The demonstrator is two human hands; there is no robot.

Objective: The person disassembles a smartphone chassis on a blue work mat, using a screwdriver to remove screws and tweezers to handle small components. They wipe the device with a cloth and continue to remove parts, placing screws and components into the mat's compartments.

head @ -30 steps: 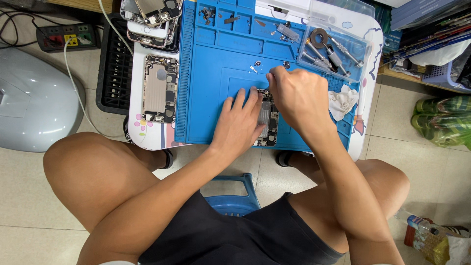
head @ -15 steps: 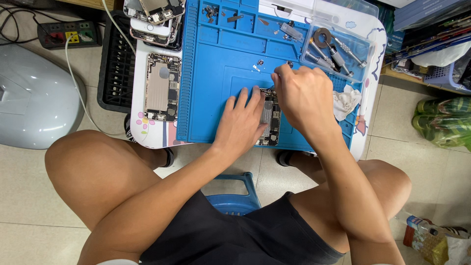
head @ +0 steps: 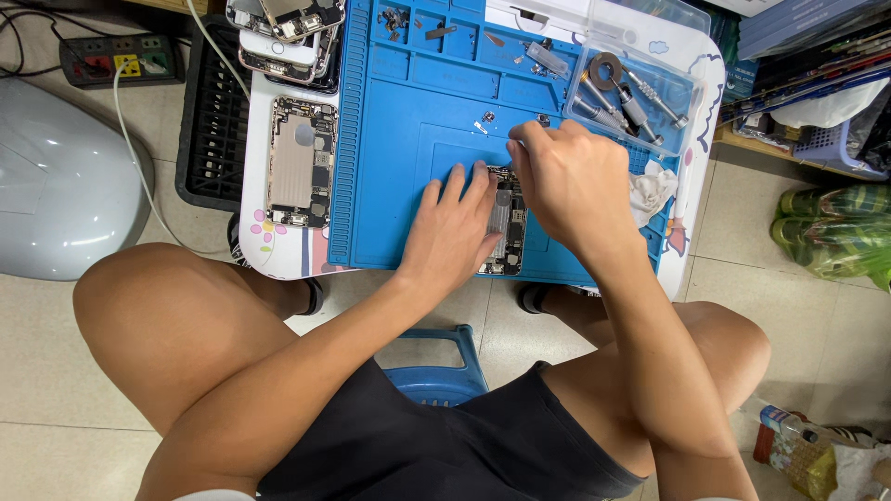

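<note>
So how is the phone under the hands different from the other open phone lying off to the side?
The opened phone under the hands lies on the blue mat; the other opened phone lies off the mat, on the white table. The left hand rests on the first and the right hand works over it, hiding much of it; the second lies untouched and fully in view. Both are backless, insides showing, lying flat and lengthwise.

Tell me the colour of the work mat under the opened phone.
Blue work mat, seen in the head view.
</note>
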